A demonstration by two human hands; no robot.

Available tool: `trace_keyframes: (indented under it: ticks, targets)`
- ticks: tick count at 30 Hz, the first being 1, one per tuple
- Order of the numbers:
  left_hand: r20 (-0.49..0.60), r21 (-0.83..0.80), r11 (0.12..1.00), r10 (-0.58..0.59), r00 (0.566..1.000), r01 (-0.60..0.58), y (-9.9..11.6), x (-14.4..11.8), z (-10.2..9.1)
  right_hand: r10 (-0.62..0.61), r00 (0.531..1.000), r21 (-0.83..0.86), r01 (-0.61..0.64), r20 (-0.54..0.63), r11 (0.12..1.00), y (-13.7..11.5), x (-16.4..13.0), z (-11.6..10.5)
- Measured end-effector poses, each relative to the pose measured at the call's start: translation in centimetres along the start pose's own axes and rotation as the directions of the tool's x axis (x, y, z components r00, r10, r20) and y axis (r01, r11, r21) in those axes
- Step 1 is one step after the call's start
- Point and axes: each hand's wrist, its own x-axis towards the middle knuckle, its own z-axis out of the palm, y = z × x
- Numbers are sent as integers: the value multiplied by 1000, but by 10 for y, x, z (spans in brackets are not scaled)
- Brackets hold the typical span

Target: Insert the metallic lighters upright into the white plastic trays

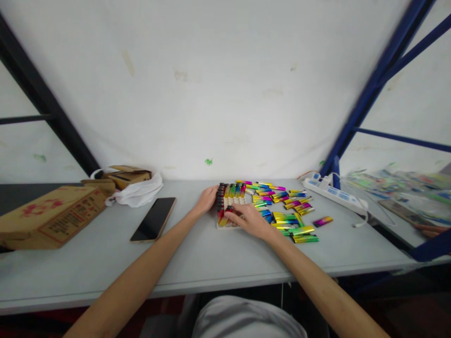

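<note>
A white tray [240,201] with slots lies on the table, partly filled with shiny coloured lighters [232,190] with dark tops along its left side and back. My left hand [207,199] is closed against the tray's left edge, its fingertips by the dark tops. Over the near part of the tray, my right hand [252,219] pinches a yellowish lighter [225,220] with a dark top, at the front left corner. My right fingers hide part of the slots. To the right of the tray, many loose metallic lighters [287,217] are scattered in yellow, green, blue and purple.
A phone [153,219] lies on the grey table [197,263] left of my left arm. Farther left are a cardboard box [52,213], a white plastic bag [139,191] and a smaller opened box [128,176]. A power strip [334,193] lies at right, beside a blue metal frame [366,103].
</note>
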Motion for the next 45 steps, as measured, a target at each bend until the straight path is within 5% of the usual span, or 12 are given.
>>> trace_keyframes:
  ticks: [16,23,28,36,45]
  targets:
    - [8,-43,999,22,1000,-21,-3,2,1,-74,991,-307,104,108,946,-12,2,10]
    - [25,-18,1000,11,1000,-11,-1,1,-1,60,991,-303,-93,-117,949,37,13,-49]
    - [4,-20,1000,-4,1000,4,0,0,0,258,966,-480,-241,-32,843,81,35,-83]
    - [15,-21,1000,-4,1000,5,-1,0,0,418,908,-634,-315,15,706,98,56,-61]
    - [-1,-41,999,-17,1000,17,-1,1,0,443,897,-624,-341,9,703,103,55,-51]
